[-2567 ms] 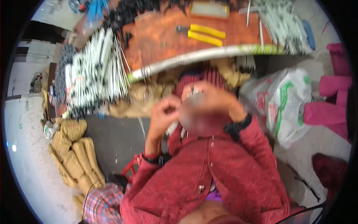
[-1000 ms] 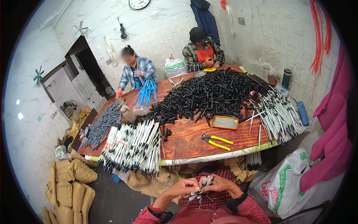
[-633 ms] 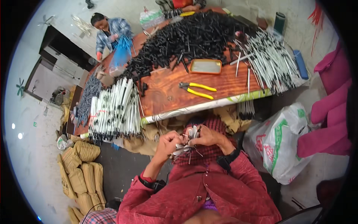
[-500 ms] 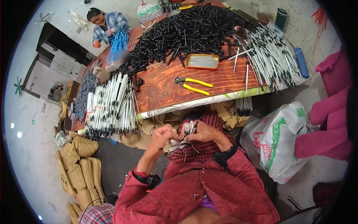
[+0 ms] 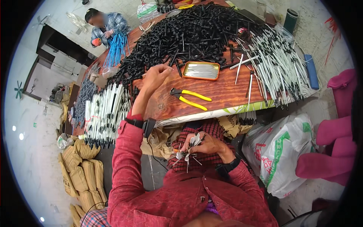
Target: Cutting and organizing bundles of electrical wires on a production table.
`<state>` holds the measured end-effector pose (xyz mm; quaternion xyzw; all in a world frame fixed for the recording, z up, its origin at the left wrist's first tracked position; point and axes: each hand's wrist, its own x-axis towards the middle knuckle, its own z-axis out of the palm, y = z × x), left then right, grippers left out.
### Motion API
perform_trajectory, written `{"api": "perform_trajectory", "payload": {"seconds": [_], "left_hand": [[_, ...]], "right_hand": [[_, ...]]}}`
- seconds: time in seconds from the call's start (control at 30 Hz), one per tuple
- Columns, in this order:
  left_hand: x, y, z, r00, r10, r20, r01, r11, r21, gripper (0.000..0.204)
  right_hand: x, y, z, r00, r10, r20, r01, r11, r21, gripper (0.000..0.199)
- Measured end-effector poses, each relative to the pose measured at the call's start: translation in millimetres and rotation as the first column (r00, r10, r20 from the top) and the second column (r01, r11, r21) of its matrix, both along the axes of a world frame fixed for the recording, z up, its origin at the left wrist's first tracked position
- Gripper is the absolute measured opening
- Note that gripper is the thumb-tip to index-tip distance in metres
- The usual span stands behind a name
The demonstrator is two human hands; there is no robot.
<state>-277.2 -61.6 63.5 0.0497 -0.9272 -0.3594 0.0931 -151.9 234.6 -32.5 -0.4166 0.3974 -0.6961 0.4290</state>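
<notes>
My left hand [image 5: 155,78] is raised over the table, left of a shallow orange-rimmed tin [image 5: 218,74] of thin silvery pins [image 5: 201,70]. Its fingertips are pinched together; whatever is between them is too small to make out. Low over my lap, my right hand [image 5: 208,146] grips a dark cluster with white petal-like blades [image 5: 194,140] and thin rods sticking out. Its exact kind does not show. Cutting pliers with yellow handles [image 5: 194,95] lie on the wood near the table's front edge, just below the tin.
A big heap of black plastic parts [image 5: 177,36] covers the back of the table [image 5: 159,104]. Bundles of white rods with black ends stand left [image 5: 106,113] and right [image 5: 278,64]. Across the left corner a person [image 5: 107,28] handles blue rods [image 5: 117,49]. A white sack [image 5: 283,151] stands at right.
My left hand has left the cluster and moved up and forward over the table. My right hand keeps hold of the cluster, slightly lower. The whole view has shifted a little.
</notes>
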Motion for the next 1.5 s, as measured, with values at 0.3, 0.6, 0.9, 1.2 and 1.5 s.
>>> {"api": "perform_trajectory", "payload": {"seconds": [0.3,0.6,0.9,1.2,1.5], "left_hand": [[-86.6,-15.9,-34.6,0.970,0.117,-0.213,-0.149,0.979,-0.141,0.032],[-105.1,-3.7,-30.1,0.985,0.123,-0.123,-0.161,0.913,-0.376,0.034],[-96.9,-14.4,-31.6,0.991,0.012,-0.136,-0.081,0.855,-0.513,0.031],[-75.0,-37.8,-29.3,0.881,0.053,-0.471,-0.141,0.978,-0.154,0.030],[82.3,27.4,30.1,0.981,-0.169,-0.094,0.190,0.931,0.312,0.024]], "right_hand": [[-12.2,5.6,-7.9,0.998,0.029,0.052,-0.029,1.000,0.006,0.013],[-18.5,4.1,-6.9,0.994,0.022,0.103,-0.026,0.999,0.035,0.020],[-13.1,5.2,-3.0,1.000,-0.010,0.024,0.008,0.996,0.089,0.014],[8.3,1.1,-4.9,0.998,-0.023,0.062,0.018,0.997,0.078,0.014],[15.9,-2.0,-14.0,0.985,-0.168,0.035,0.168,0.986,0.005,0.013]]}}
